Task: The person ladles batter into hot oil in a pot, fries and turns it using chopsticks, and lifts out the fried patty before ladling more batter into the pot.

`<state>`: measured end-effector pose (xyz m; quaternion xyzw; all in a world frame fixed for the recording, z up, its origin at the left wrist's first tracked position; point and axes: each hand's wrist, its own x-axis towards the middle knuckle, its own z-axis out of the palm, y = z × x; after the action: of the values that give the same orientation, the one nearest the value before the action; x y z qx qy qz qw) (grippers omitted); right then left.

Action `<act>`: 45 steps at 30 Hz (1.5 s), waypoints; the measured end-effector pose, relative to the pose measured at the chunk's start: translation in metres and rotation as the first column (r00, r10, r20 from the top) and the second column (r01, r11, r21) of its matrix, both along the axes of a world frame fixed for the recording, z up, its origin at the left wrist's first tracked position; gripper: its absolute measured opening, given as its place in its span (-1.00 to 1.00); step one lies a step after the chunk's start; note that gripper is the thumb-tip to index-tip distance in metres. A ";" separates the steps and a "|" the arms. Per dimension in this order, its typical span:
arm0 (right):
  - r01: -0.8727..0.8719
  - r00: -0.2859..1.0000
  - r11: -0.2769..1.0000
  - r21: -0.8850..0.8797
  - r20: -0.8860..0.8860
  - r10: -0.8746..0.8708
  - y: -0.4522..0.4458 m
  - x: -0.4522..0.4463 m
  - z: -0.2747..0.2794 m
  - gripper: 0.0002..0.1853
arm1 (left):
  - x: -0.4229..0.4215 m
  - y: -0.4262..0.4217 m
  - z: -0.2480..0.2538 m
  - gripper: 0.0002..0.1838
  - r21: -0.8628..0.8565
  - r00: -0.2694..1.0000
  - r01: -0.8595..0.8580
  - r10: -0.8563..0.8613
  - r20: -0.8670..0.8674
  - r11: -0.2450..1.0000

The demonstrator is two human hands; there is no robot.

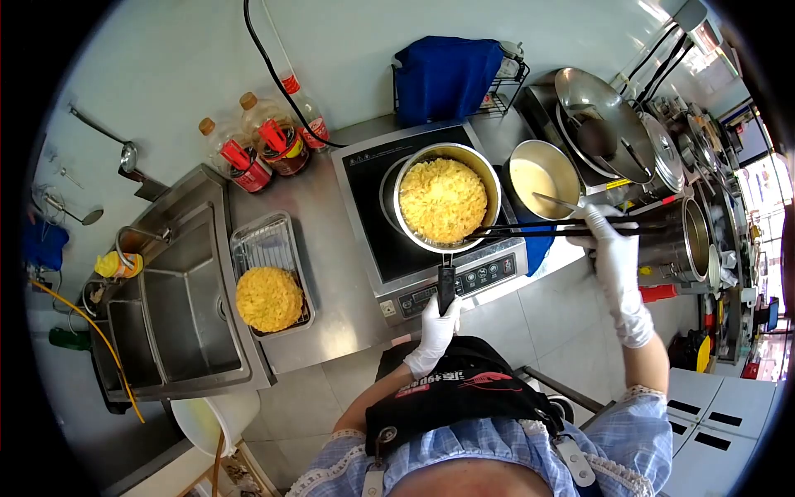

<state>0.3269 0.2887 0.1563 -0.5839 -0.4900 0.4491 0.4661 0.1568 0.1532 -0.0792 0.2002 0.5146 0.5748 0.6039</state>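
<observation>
My left hand (436,331), in a white glove, is wrapped round the black handle (446,288) of a steel pot (495,199) on the induction cooker (373,248). A yellow, crumbly round cake (442,201) fills the pot. My gloved right hand (609,240) grips long dark chopsticks (538,225), whose tips reach the pot's right rim. Beside that hand is a metal utensil (556,200) that slants into a bowl of pale batter (530,180); whether the hand also holds it I cannot tell. A second yellow cake (270,299) lies on a wire rack tray (296,240) to the left.
A double sink (186,290) is at the left. Sauce bottles (273,137) stand against the wall. Behind the cooker, a blue cloth (447,79) hangs over a rack. At the right are a wok (600,108) and a large steel pot (696,240).
</observation>
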 end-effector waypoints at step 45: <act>0.320 0.806 0.907 0.275 -0.582 -0.108 -0.026 -0.042 -0.146 -0.69 | -0.010 0.022 0.044 -0.87 -0.090 0.997 0.056 -0.060 -0.040 0.994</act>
<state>0.2854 0.2626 0.0107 -0.3855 -0.3372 0.4446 0.7349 0.1469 0.1756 -0.0354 0.2000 0.5463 0.5292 0.6176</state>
